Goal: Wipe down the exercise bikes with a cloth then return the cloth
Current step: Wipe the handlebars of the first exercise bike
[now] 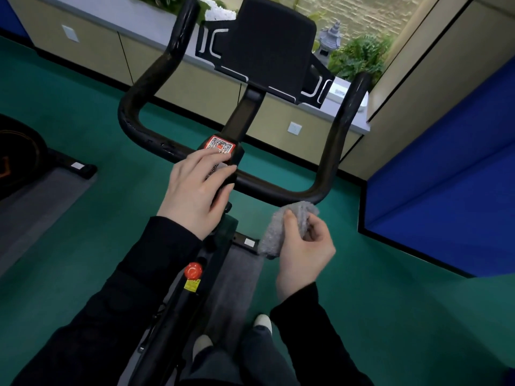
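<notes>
A black exercise bike fills the middle of the view, its handlebar curving up on both sides around a dark console. My left hand rests flat on the handlebar's centre clamp, fingers straight, partly covering a red QR sticker. My right hand grips a crumpled grey cloth just below the right part of the handlebar, with the cloth's top touching or almost touching the bar. A red knob sits on the frame below my left arm.
Another bike's base and a grey mat lie at the left. A beige low wall with a white ledge runs behind the bike. A blue padded panel stands at the right. Green floor surrounds the bike; my feet show at the bottom.
</notes>
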Tool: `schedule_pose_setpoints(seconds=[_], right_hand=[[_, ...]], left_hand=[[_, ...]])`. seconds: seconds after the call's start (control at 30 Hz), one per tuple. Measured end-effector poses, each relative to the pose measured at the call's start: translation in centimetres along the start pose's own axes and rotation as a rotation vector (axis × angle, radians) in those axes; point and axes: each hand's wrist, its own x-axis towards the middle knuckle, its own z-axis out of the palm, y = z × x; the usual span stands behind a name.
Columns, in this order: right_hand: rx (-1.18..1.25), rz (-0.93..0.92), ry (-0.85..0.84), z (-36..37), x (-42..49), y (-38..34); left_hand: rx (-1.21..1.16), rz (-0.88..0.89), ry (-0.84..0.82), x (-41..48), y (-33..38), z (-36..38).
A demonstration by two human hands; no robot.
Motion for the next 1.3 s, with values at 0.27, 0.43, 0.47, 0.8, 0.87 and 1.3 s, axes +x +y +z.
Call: schedule_pose_setpoints(seconds=[0.27, 0.43, 0.47, 0.8, 0.87, 1.3], right_hand=[[-0.235, -0.246, -0.102, 1.0, -0.4, -2.0], [-0.298, -0.290, -0.064, -1.0, 1.4, -2.9], [-0.306, -0.312, -0.063, -1.0, 1.6, -3.1], [-0.639, -0.739, -0.336, 0.3, 3.0, -5.2], [-0.767, -0.759, -0.479, 1.1, 4.0, -6.3], [-1.258, -0.766, -1.129, 1.9, 11.0, -10.8]], left_hand=[[-0.012, -0.038, -0.009, 0.6, 0.2, 0.8], [-0.012, -0.054, -0.013, 0.4, 0.0, 0.7], [-0.013, -0.056, -0.010, 0.3, 0.1, 0.7], [0.047, 0.024, -0.045, 0.6, 1.9, 2.1], [0.063, 0.034, -0.045, 0.7, 2.1, 2.4], [0.090, 0.032, 0.038, 0.7, 2.2, 3.1]])
